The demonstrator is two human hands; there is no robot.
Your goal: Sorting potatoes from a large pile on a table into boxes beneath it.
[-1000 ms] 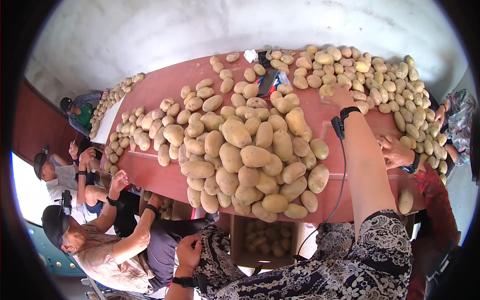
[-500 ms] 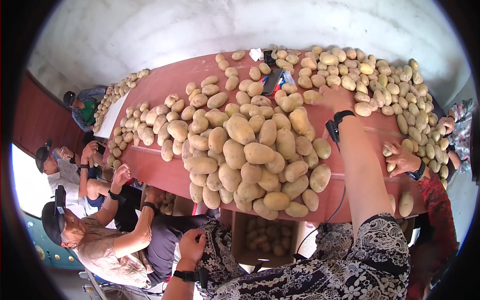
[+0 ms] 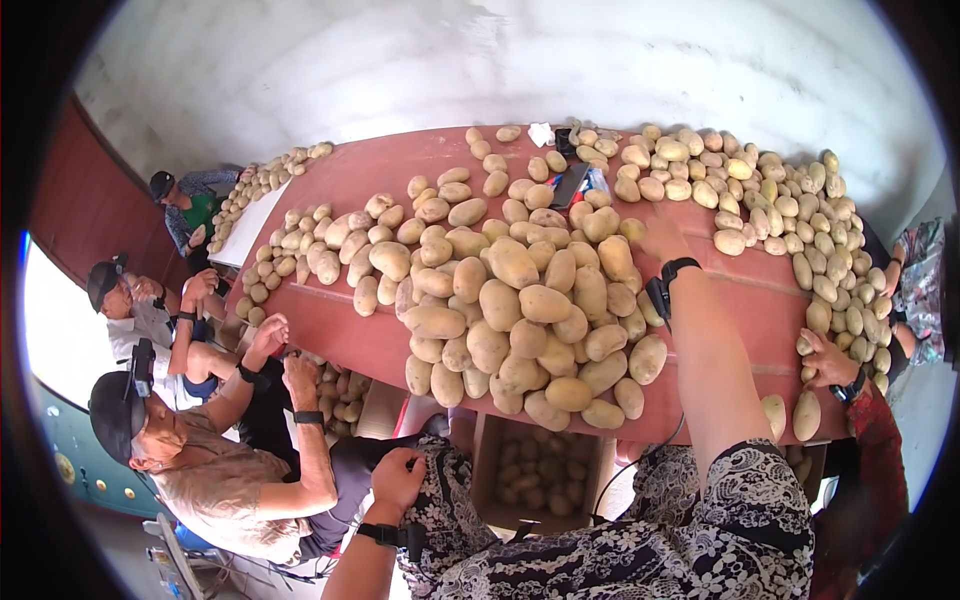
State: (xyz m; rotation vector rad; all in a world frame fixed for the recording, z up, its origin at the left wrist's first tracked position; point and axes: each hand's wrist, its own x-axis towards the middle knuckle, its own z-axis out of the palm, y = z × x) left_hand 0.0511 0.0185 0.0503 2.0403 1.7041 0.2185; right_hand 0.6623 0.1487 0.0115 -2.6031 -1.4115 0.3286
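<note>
A large heap of yellow-brown potatoes (image 3: 520,310) lies before me on a red table (image 3: 735,315). My right hand (image 3: 660,238) is stretched over the table at the heap's far right edge. Its fingers are closed against a potato (image 3: 632,230), partly hidden behind the hand. My left hand (image 3: 398,478) is held low over my patterned clothing, off the table, with its fingers curled. A dark spot shows at its fingertips, too small to name. Both wrists wear black bands.
More potatoes (image 3: 775,195) spread along the far right. A dark phone (image 3: 571,186) lies behind the heap. Below the table edge stands a cardboard box (image 3: 484,490) of potatoes. A co-worker's hand (image 3: 828,360) touches potatoes at right; other people (image 3: 215,455) sit at left.
My right hand has drawn back toward me and left, closer to the heap, with the potato beside its fingers. My left hand stays low. The whole view has shifted slightly.
</note>
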